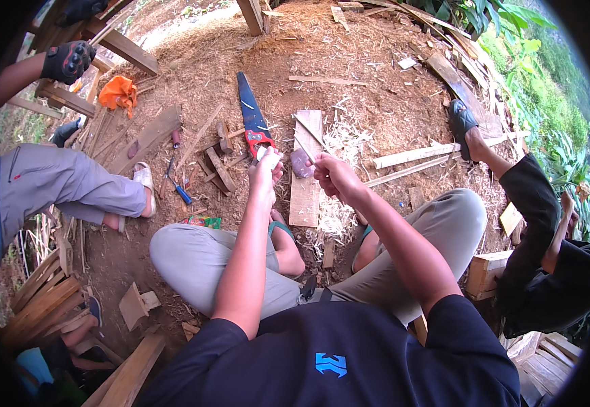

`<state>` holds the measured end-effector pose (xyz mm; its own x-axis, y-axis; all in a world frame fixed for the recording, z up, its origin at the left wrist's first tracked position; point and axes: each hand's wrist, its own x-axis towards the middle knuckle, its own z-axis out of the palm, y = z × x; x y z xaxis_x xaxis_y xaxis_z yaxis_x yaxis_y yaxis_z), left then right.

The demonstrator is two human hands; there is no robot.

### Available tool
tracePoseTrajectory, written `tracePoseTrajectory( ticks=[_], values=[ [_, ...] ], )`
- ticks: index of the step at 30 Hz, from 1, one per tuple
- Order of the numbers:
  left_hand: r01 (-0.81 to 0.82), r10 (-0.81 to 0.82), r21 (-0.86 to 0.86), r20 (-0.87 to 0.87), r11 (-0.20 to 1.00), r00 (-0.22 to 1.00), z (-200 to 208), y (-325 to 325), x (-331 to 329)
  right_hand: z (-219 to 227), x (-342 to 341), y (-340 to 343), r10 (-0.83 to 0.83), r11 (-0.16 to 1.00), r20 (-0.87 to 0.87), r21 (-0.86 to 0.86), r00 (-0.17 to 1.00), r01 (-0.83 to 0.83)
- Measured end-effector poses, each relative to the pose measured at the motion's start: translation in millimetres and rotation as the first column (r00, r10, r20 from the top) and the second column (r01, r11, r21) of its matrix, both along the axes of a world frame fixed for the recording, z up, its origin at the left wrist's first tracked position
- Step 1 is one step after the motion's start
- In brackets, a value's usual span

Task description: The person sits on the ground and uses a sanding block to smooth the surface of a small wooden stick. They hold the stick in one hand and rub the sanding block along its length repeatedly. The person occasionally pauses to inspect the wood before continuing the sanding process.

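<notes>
My left hand (264, 178) is closed around a small whitish piece (268, 158), whose kind I cannot make out. Just beyond it lies a handsaw (249, 102) with a dark blue blade and a red handle. My right hand (336, 178) pinches a thin wooden stick (304, 148) that points up and to the left. Another thin stick (310, 131) shows just beyond. Under these is a flat wooden board (304, 203) on the ground, with a purplish-grey stone-like block (302, 164) on it, left of my right hand.
Pale shavings (346, 146) cover the ground right of the board. A wooden plane (221, 169), a blue-handled tool (182, 192) and an orange cloth (119, 93) lie leftward. People sit or stand on both sides, one wearing a black glove (68, 62). Long wood strips (417, 156) lie rightward.
</notes>
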<state>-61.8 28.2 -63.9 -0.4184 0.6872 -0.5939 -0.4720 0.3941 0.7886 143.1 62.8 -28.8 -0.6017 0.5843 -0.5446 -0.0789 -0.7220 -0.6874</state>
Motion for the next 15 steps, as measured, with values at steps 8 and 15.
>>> tracePoseTrajectory(
  ticks=[8, 15],
  values=[
    [0.112, -0.115, -0.049, -0.051, 0.992, 0.992, 9.5, -3.7, 22.5, 8.6, 3.0, 14.9, -0.252, 0.967, -0.199, -0.075, 0.947, 0.242],
    [0.26, -0.263, -0.057, -0.06, 0.964, 0.963, 19.0, -4.2, 35.4, -3.0, 10.2, 25.5, -0.359, 0.933, -0.191, -0.041, 0.914, 0.358]
  ],
)
